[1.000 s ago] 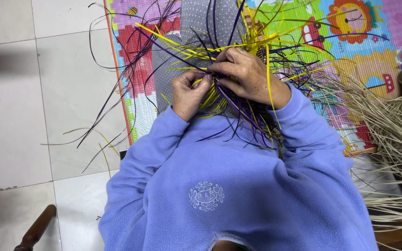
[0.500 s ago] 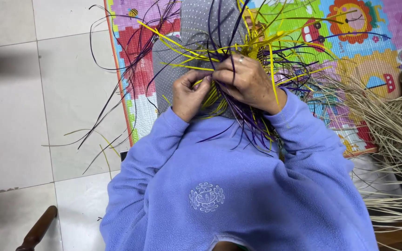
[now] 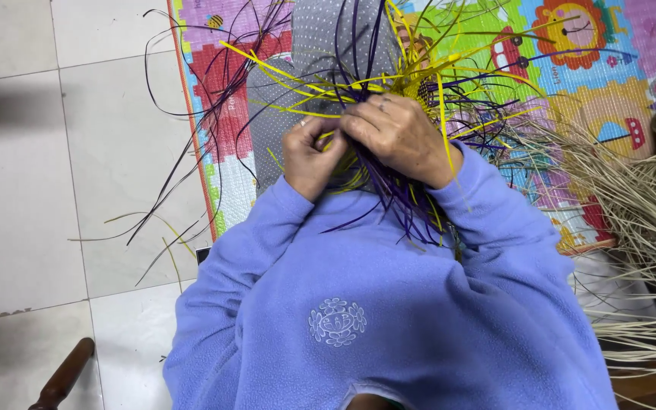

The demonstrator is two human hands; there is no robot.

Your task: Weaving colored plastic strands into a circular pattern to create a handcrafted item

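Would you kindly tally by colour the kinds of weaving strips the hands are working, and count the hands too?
Yellow strips: 1 colour group, too many strips to count.
Purple strips: 1 colour group, likewise uncountable.
Hands: 2, the left hand and right hand, both closed on the strips.
Total: 2 strip colours, 2 hands.

Yellow strips point(image 3: 389, 83) now higher, hands point(image 3: 366, 144) closer.

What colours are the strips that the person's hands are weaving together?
The strips are yellow and dark purple, seen in the head view, the only one.
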